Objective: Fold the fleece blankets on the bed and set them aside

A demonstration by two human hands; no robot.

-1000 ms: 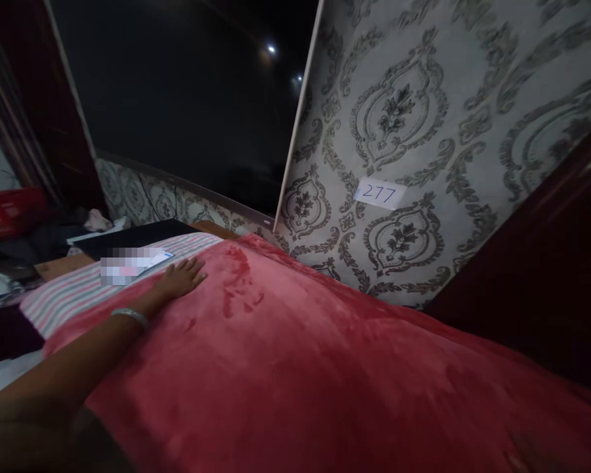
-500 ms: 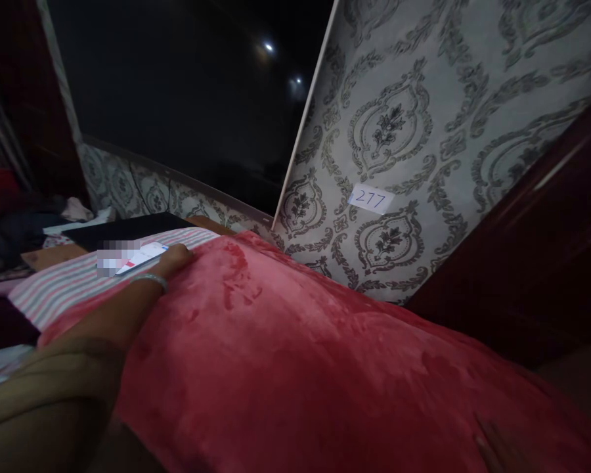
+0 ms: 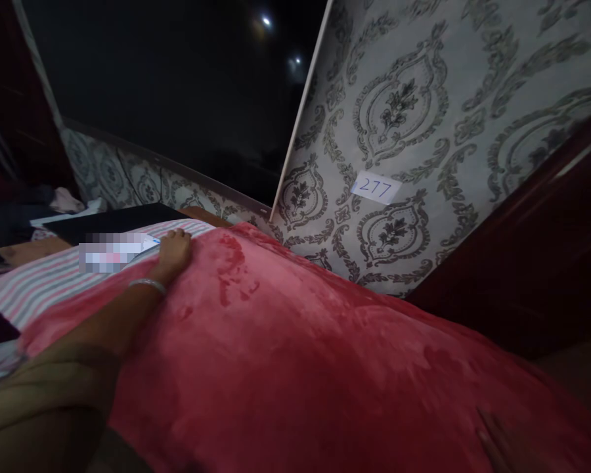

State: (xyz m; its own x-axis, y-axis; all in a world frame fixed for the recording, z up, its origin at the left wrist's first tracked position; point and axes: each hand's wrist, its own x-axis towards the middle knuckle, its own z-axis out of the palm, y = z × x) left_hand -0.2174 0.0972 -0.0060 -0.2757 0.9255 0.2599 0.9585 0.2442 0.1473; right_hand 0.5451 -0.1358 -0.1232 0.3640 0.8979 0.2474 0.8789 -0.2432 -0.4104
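Note:
A plush red blanket [image 3: 285, 328] spreads across the view, with a grey, pink and white striped cloth [image 3: 44, 289] along its far left edge. My left hand [image 3: 175, 253], with a pale bracelet at its wrist, reaches to where red meets stripes. Its fingers are bent over the blanket's edge; their tips are hidden. Beside that hand lies a phone [image 3: 150, 242] with a lit screen, partly blurred out, on the stripes. At the bottom right my right hand [image 3: 497, 440] rests on the blanket, dim and partly cut off, its visible fingers stretched out.
A large dark television screen [image 3: 177, 85] stands behind, against patterned wallpaper [image 3: 398, 112]. A paper label reading 277 [image 3: 377, 188] is on the wallpaper. Dark red glossy wood [image 3: 512, 263] borders the right side. A flat black object [image 3: 113, 222] and piled clothes [image 3: 14, 210] lie at the left.
The view has shifted slightly, moving the scene a little left and up. My left hand's bent fingers now show more clearly beside the phone. My right hand still rests on the blanket.

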